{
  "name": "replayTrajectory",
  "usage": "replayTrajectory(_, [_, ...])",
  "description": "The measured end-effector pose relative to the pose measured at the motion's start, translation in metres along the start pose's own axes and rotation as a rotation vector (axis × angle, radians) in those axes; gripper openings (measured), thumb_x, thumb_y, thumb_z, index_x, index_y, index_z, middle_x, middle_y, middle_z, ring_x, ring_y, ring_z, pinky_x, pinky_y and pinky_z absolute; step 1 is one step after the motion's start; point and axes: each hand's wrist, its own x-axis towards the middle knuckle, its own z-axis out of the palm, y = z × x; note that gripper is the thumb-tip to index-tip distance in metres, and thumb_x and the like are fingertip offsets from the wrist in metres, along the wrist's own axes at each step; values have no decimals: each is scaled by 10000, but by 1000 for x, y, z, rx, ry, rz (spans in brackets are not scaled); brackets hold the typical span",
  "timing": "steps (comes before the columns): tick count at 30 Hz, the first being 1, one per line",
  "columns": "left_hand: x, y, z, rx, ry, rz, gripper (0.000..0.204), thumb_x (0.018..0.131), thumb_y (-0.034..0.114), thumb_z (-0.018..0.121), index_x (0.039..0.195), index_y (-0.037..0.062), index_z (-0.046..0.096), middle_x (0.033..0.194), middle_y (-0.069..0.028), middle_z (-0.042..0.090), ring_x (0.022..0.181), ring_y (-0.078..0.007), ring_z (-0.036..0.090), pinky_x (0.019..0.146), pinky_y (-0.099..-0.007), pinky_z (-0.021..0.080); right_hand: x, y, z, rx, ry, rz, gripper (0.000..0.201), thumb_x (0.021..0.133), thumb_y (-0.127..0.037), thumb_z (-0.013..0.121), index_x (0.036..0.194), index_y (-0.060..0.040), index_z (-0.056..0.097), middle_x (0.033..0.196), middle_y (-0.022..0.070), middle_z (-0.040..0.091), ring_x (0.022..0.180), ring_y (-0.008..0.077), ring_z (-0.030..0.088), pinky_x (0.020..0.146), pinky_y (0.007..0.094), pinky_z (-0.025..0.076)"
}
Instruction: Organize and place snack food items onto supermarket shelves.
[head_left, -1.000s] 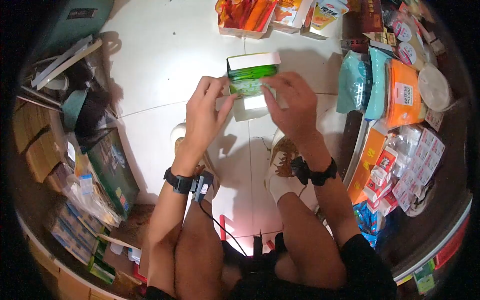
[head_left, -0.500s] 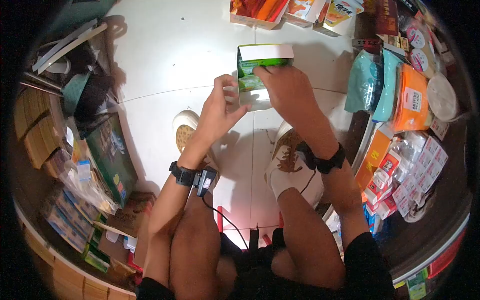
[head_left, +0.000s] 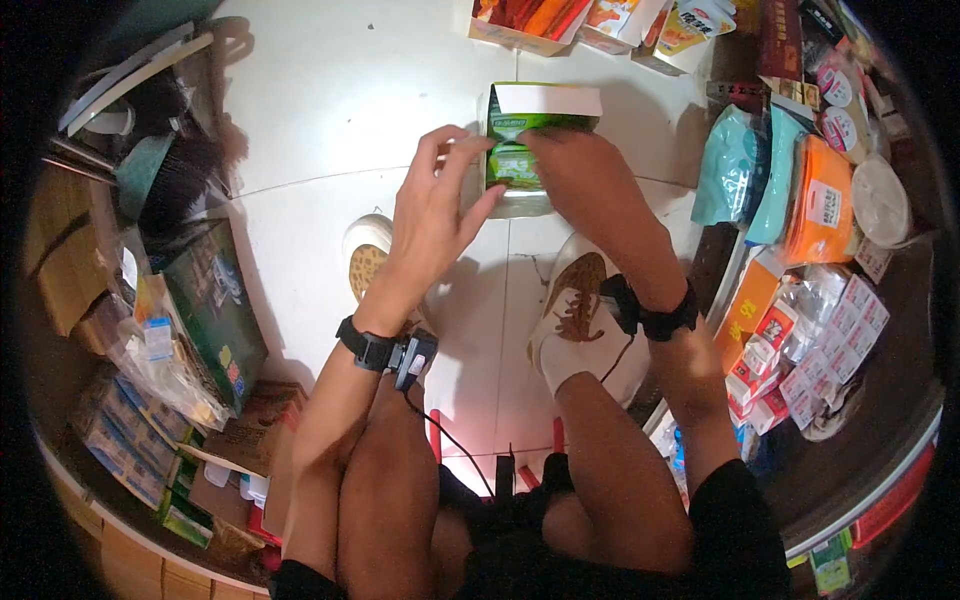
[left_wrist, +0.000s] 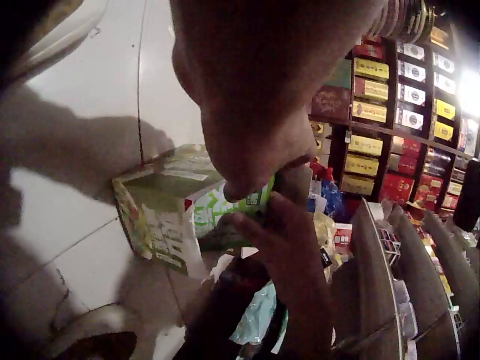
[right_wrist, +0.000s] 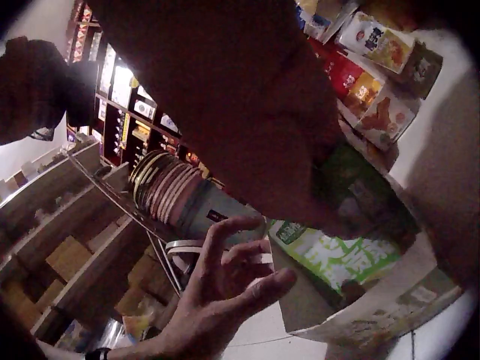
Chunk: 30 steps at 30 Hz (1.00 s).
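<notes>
Beyond green box (head_left: pixel 549 99), snack cartons (head_left: pixel 612 28); right hand (head_left: pixel 592 178) partly covering packets (head_left: pixel 514 168).

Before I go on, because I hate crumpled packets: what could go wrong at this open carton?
The right hand reaches into the carton of green packets, so one might crumple. The left hand is beside the carton without gripping it, so the carton could slide on the tiled floor.

Packets (head_left: pixel 513 168) in box (head_left: pixel 548 99), box on floor (head_left: pixel 300 130), bags (head_left: pixel 728 172) right
</notes>
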Motion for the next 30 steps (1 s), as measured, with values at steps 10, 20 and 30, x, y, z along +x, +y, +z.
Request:
replayTrajectory(10, [11,11,3,130,32,111,379,839,113,812,1195,66,692,1293,-200,562,1126,-372,586,935,-463,523,-5,-10,-18,217,114,131,257,952,-150,629,1189,-50,636,915,229,694,853,425,686,772,543,558])
replayTrajectory(20, [17,14,2,130,46,54,115,865,69,754,925,-25,725,1231,-187,567,1118,-376,538,950,-458,478,-4,-7,-10,43,348,-55,339,796,-12,641,1130,-27,690,1156,156,657,1105,348,612,948,445,546])
replayTrajectory(30, [26,15,-7,268,-62,143,211,850,65,765,1039,-10,706,1313,-198,536,1200,-399,506,996,-479,468,-8,-4,-21,-22,245,-133,297,788,-38,645,1077,-21,714,1007,141,704,987,322,668,916,434,552])
